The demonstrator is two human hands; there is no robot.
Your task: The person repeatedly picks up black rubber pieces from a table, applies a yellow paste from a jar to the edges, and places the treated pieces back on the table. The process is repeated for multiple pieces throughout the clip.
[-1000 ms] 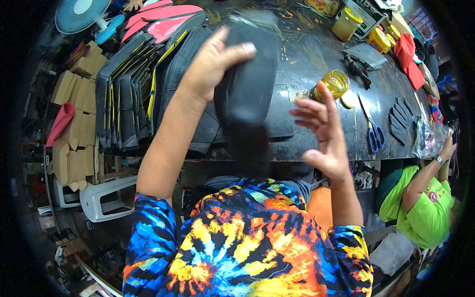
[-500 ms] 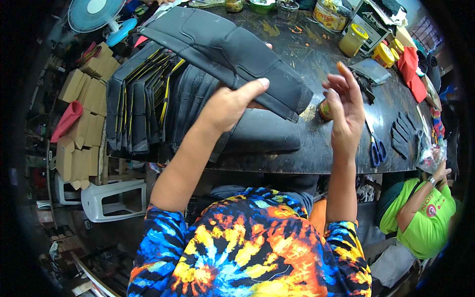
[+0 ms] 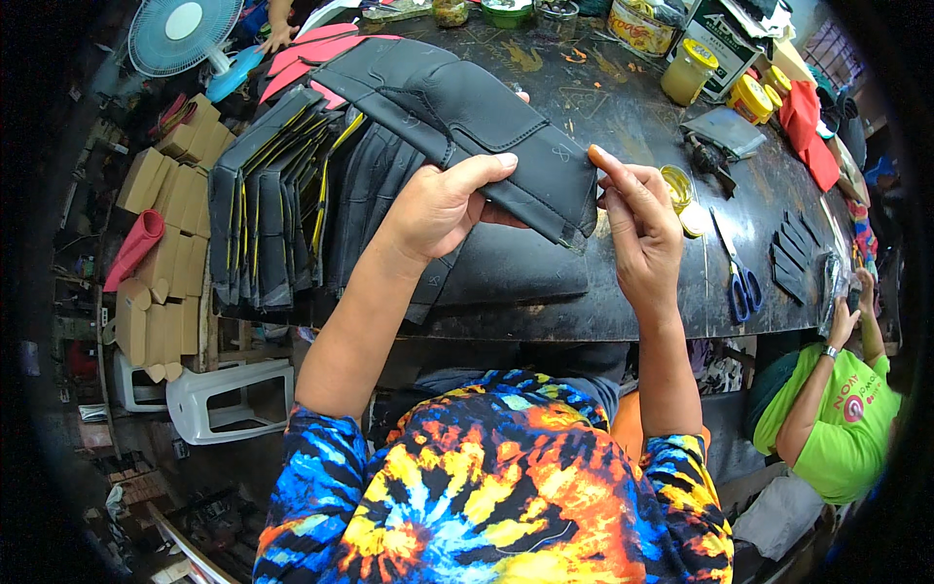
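Note:
My left hand [image 3: 438,206] grips a long black padded panel [image 3: 486,107] with stitched seams, thumb on top along its near edge. The other fingers go underneath, mostly hidden. At the panel's right end, my right hand [image 3: 644,229] has its index fingertip against the far corner; its thumb is near the edge, apart from the index finger. Just beyond that hand stands a small open container [image 3: 676,185] with yellowish contents. Left of my left hand, a thick row of folded black pieces [image 3: 263,214] with yellow inner edges stands on the dark table [image 3: 632,316].
Blue-handled scissors [image 3: 741,282] and thin black strips [image 3: 793,255] lie to the right. A yellow-lidded jar [image 3: 691,73] stands far right. Red pieces [image 3: 316,49] lie behind the stack. A co-worker in a green shirt [image 3: 837,419] sits right; another person's hand [image 3: 279,37] shows far left.
My right hand has moved left and down from a raised, spread pose to the panel's right end. The panel has tilted, uncovering the red pieces behind it.

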